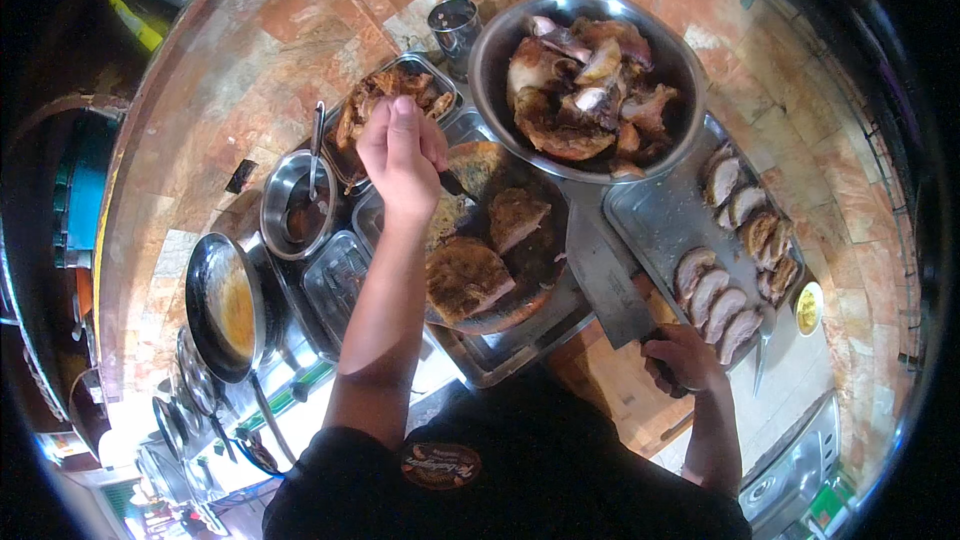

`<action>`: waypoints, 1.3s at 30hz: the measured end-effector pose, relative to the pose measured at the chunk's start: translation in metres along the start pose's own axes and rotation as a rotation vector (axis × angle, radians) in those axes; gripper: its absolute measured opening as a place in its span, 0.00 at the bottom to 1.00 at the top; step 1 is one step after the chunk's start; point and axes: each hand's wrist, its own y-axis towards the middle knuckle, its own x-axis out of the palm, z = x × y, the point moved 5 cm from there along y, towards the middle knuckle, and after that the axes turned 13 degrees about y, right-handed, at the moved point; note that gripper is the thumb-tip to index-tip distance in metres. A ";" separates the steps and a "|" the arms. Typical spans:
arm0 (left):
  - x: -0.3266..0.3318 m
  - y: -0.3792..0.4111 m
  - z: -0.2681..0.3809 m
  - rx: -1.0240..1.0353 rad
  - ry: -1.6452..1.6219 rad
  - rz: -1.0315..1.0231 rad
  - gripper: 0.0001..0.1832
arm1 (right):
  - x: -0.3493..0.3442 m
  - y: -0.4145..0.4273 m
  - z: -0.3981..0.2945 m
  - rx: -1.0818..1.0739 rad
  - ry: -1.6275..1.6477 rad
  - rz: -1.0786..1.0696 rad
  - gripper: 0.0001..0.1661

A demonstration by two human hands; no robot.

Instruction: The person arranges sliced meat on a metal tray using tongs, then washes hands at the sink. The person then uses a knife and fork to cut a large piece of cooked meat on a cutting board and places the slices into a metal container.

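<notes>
My right hand (686, 356) grips the dark handle of a broad cleaver (609, 281), its blade angled beside a round chopping board (469, 165). On the board lie two chunks of browned roast meat (466, 279), the larger one closer to me. My left hand (405, 154) is raised with fingers bunched, covering part of a rectangular metal pan (448, 84) of shredded or chopped browned meat (420, 82). A dark, narrow thing (456, 185) shows beside that hand; whether the fingers hold it is unclear. Meat slices (709, 296) lie in rows on a metal tray (649, 202) at right.
Behind the board stands a large steel bowl (691, 101) of cooked meat pieces, beside a metal cup (455, 34). A small pot (298, 232) with a ladle (316, 146) and a frying pan (225, 307) stand left. A sink (787, 465) lies at lower right, a small yellow-filled bowl (808, 309) above it.
</notes>
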 end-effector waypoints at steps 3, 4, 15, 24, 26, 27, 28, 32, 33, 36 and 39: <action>-0.008 -0.006 -0.009 -0.072 -0.103 0.065 0.20 | 0.005 0.025 0.020 0.028 0.006 -0.066 0.12; -0.011 -0.007 -0.010 -0.042 -0.090 0.057 0.20 | 0.018 0.036 0.014 0.021 -0.013 -0.121 0.13; 0.000 0.050 0.120 0.182 -0.129 0.525 0.21 | 0.063 0.032 -0.121 -0.601 -0.314 0.000 0.14; 0.111 0.072 0.158 0.580 -0.046 0.207 0.20 | 0.062 0.013 -0.159 -0.983 -0.529 0.568 0.10; 0.081 0.063 0.190 0.574 -0.092 0.080 0.20 | 0.047 0.034 -0.134 -0.920 -0.490 0.544 0.10; 0.066 0.058 0.199 0.490 -0.150 -0.052 0.18 | 0.037 0.041 -0.119 -0.839 -0.423 0.500 0.10; 0.050 0.052 0.206 0.396 -0.198 -0.170 0.17 | 0.035 0.036 -0.110 -0.804 -0.353 0.441 0.10; -0.039 0.012 0.149 0.108 -0.106 -0.199 0.23 | 0.024 0.043 -0.039 -0.660 -0.299 0.287 0.09; -0.060 -0.002 0.130 0.051 0.013 -0.167 0.23 | 0.034 0.044 -0.025 -0.615 -0.257 0.231 0.08; -0.101 -0.034 0.067 -0.105 0.048 -0.043 0.22 | 0.070 0.043 0.016 -0.541 -0.230 0.086 0.08; -0.129 -0.059 0.050 -0.238 0.108 0.289 0.23 | 0.098 0.055 0.047 -0.494 -0.267 0.023 0.09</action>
